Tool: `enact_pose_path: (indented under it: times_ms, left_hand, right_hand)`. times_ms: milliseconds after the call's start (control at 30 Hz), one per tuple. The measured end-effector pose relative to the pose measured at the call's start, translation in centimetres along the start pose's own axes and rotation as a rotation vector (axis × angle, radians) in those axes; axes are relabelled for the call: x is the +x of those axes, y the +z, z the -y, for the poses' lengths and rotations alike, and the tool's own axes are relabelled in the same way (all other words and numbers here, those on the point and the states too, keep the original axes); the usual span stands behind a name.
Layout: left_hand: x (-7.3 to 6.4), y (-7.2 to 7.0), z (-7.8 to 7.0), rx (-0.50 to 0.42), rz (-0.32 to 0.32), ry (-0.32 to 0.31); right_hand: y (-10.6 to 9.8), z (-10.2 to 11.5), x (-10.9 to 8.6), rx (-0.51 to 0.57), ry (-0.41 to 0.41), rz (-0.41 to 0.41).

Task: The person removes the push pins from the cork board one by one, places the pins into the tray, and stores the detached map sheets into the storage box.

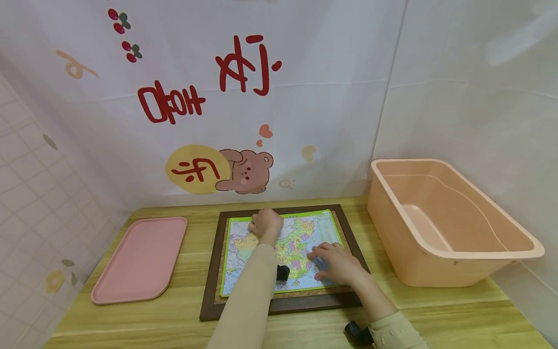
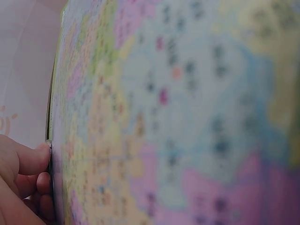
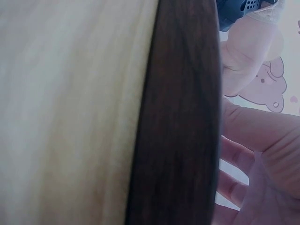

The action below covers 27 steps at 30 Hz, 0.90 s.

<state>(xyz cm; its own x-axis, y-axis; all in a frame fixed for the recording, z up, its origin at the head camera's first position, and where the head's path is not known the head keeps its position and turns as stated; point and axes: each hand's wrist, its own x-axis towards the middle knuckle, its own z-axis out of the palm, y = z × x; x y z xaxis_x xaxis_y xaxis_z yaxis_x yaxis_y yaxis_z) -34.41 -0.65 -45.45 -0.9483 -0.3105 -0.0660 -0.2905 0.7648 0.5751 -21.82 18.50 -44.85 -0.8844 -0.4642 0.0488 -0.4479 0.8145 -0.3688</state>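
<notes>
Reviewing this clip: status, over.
Left hand at top edge of map; right hand open over its right side. Map inside brown frame. Left sleeve hides part of map from head camera.

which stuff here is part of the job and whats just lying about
In the job, it seems:
map
framed cork board beneath it
left hand at the map's top edge
right hand over its right part

Apparently lying about:
pink tray, left
peach tub, right

Blurred lettering [image 2: 220,140] on the map [image 2: 133,77]
</notes>
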Motion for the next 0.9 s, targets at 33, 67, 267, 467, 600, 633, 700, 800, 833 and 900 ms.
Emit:
enact_pose_path:
  times_ms: [33, 67, 267, 467, 600, 633, 700, 800, 833, 900]
  left_hand:
    - [0.0, -0.1, 0.0, -0.001, 0.003, 0.001]
    - [0.0, -0.1, 0.1, -0.002, 0.007, 0.003]
    - [0.1, -0.5, 0.5, -0.038, 0.060, 0.030]
    - [0.4, -1.2, 1.2, -0.068, 0.160, 0.068]
    - [0.4, -1.6, 1.6, -0.103, 0.200, 0.091]
    - [0.4, -1.7, 1.7, -0.112, 0.206, 0.099]
    - [0.4, -1.8, 1.9, -0.128, 0.215, 0.113]
    - [0.4, -2.1, 2.3, -0.160, 0.230, 0.138]
    - [0.4, -2.2, 2.4, -0.173, 0.238, 0.146]
    - [0.3, -2.5, 2.6, -0.196, 0.255, 0.156]
  right_hand:
    - [0.0, 0.0, 0.0, 0.002, 0.000, 0.002]
    - [0.0, 0.1, 0.0, 0.005, 0.000, 0.003]
    - [-0.1, 0.2, -0.1, 0.022, 0.016, 0.009]
    - [-0.2, 0.3, -0.1, 0.036, 0.041, 0.014]
    - [-0.2, 0.4, -0.1, 0.036, 0.045, 0.014]
    - [-0.2, 0.3, -0.1, 0.035, 0.044, 0.014]
    - [-0.2, 0.3, -0.1, 0.035, 0.042, 0.015]
    - [-0.2, 0.4, -0.1, 0.031, 0.039, 0.015]
    - [-0.2, 0.4, -0.1, 0.030, 0.038, 0.015]
    - [-0.2, 0.4, -0.1, 0.032, 0.039, 0.016]
